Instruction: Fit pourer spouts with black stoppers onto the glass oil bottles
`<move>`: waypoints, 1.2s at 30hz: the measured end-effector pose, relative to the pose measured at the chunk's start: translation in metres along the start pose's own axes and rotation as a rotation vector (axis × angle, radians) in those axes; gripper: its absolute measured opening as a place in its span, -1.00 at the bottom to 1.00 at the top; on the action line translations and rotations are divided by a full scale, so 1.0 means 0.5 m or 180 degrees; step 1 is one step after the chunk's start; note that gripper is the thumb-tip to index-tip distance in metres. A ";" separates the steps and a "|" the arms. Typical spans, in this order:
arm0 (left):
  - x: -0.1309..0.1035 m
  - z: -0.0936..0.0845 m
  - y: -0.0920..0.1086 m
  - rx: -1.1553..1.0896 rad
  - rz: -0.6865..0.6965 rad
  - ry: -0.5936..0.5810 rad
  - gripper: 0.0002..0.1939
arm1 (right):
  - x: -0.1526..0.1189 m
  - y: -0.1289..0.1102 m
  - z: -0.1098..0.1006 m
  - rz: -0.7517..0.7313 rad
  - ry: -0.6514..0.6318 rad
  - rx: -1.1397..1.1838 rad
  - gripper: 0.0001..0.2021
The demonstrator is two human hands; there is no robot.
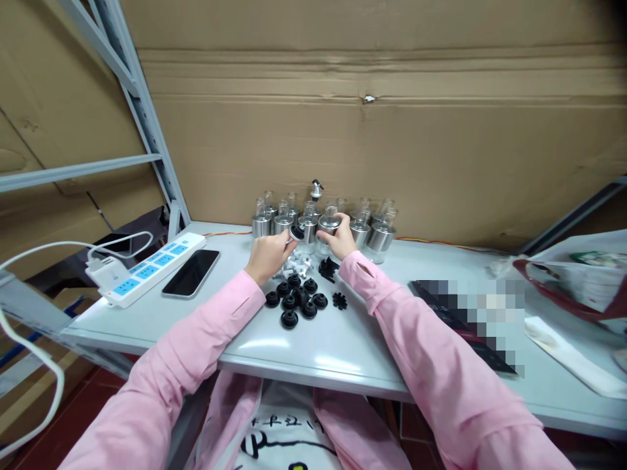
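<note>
My left hand (269, 256) is closed, with a black round stopper (296, 232) pinched between thumb and fingers. To its right, my right hand (343, 239) grips a small glass bottle with a metal band (329, 223). Several more such bottles (383, 235) stand in rows along the back of the table. One bottle at the back carries a pourer spout (316, 190). Between my forearms lies a group of black stoppers (289, 318). Silvery-white pieces (297, 265), small black parts (328, 268) and a black toothed disc (339, 300) lie close by.
On the left of the table (264, 362) are a power strip (157, 269) with a white cable and a phone (191, 274). A dark flat package (460, 320) and a white strip (573, 359) lie right. A cardboard wall (392, 156) stands behind; a metal frame (151, 124) rises left.
</note>
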State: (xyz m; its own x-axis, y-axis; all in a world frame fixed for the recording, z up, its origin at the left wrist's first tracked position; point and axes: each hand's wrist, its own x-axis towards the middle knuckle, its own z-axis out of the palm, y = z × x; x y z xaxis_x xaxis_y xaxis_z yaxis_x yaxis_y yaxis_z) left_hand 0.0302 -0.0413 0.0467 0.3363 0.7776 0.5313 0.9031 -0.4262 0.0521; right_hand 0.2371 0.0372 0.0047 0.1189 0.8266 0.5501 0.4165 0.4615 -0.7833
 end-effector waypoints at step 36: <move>0.026 0.073 -0.063 -0.1702 -0.0635 0.0694 -0.60 | -0.076 0.016 -0.149 0.0314 0.0319 -0.1431 -0.88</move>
State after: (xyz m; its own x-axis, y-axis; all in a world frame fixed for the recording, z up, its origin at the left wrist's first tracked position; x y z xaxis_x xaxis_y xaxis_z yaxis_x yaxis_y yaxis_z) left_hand 0.0158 -0.0007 0.0213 0.0609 0.7779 0.6255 0.6649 -0.4990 0.5558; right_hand 0.3029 -0.0144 -0.0008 0.2549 0.8140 0.5219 0.7453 0.1785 -0.6423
